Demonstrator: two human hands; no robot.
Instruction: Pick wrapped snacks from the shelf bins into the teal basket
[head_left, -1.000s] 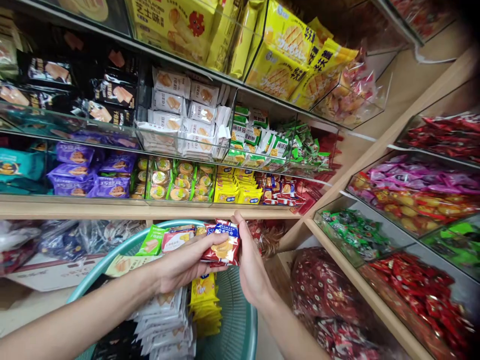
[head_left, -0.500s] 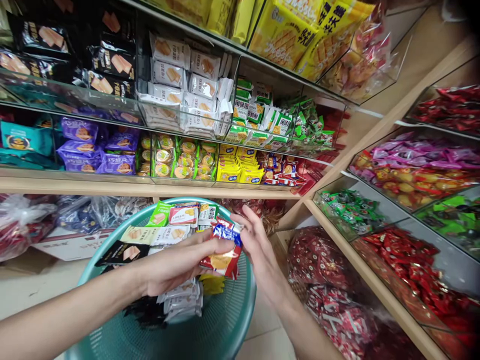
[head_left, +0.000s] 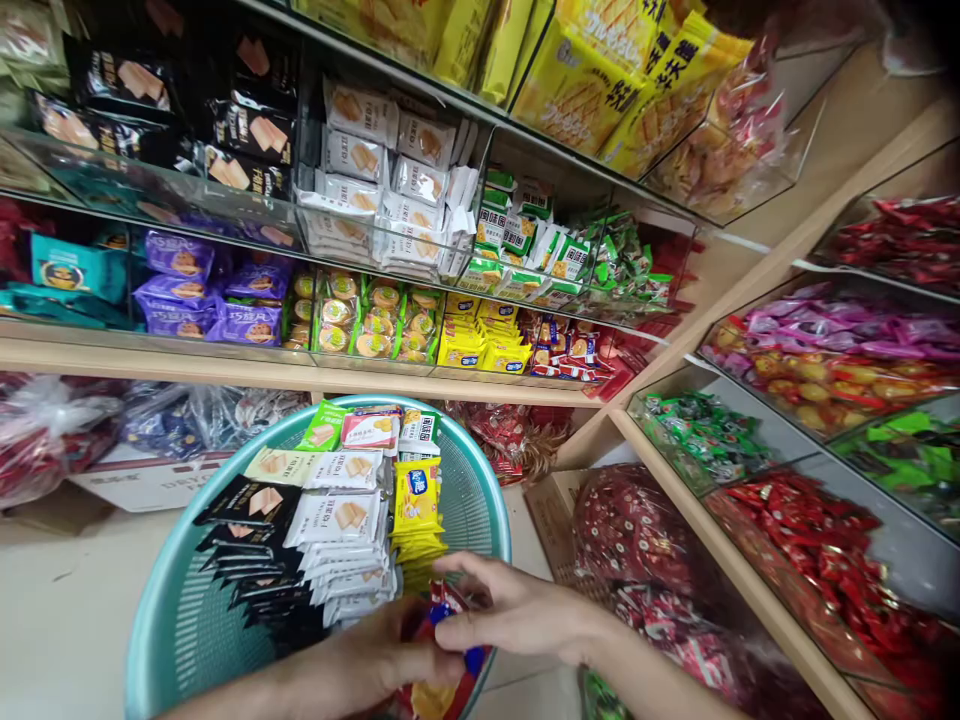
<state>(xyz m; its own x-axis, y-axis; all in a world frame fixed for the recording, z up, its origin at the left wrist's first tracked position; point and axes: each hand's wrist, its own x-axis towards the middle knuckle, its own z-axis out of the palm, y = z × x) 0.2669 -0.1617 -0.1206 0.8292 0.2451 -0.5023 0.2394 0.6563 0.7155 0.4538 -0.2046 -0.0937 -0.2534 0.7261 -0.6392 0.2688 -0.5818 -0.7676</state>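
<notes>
Low over the near side of a teal plastic basket (head_left: 150,570), both hands are on red and blue snack packets (head_left: 435,695). My left hand (head_left: 390,650) is closed around them from the left, thumb on top. From the right, my right hand (head_left: 517,605) grips them with curled fingers; part of the packets is hidden behind the fingers. Inside the basket stand rows of black packets (head_left: 251,505), white cake packets (head_left: 341,515) and yellow packets (head_left: 416,495). A green packet (head_left: 324,427), a pink-and-white packet (head_left: 371,430) and green-and-white packets (head_left: 420,430) lie along its far side.
Clear-fronted shelf bins ahead hold purple packets (head_left: 176,285), white packets (head_left: 409,210) and red biscuit packets (head_left: 566,345). On the right, slanted bins hold red sweets (head_left: 802,520) and green sweets (head_left: 697,435). Bagged goods (head_left: 630,520) and a cardboard box (head_left: 547,515) sit underneath.
Both hands have come down and nearer with the red and blue packets, uncovering the white and yellow rows. My right hand, earlier with its fingers extended beside the packets, now grips them.
</notes>
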